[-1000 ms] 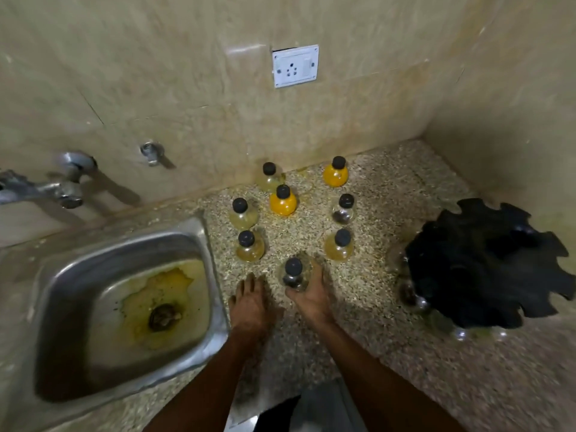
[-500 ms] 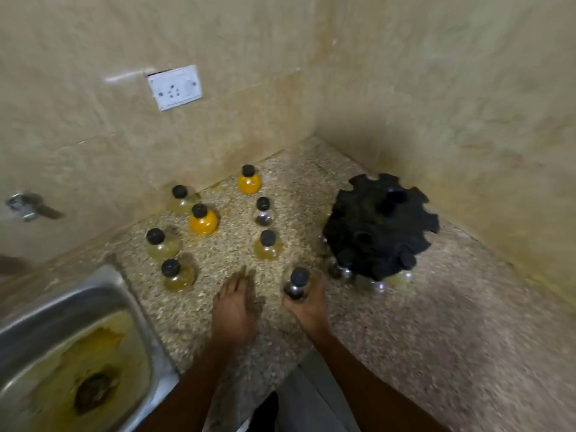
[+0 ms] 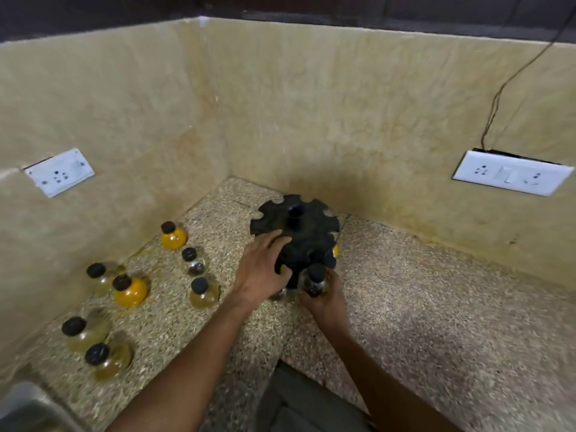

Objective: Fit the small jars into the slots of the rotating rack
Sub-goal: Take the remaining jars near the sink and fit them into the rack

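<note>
Counter corner (image 3: 237, 185), rack (image 3: 299, 232) near walls.

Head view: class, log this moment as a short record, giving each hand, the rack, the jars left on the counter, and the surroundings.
left hand: fingers spread, resting on the black notched rotating rack
right hand: grips a small clear glass jar with a black cap at the rack's near edge
slotted yet: cannot tell
loose jars: seven on the speckled stone counter, two of them orange
walls: two white socket plates

Two wall sockets (image 3: 59, 172) (image 3: 511, 173), sink corner (image 3: 28, 410).
</note>
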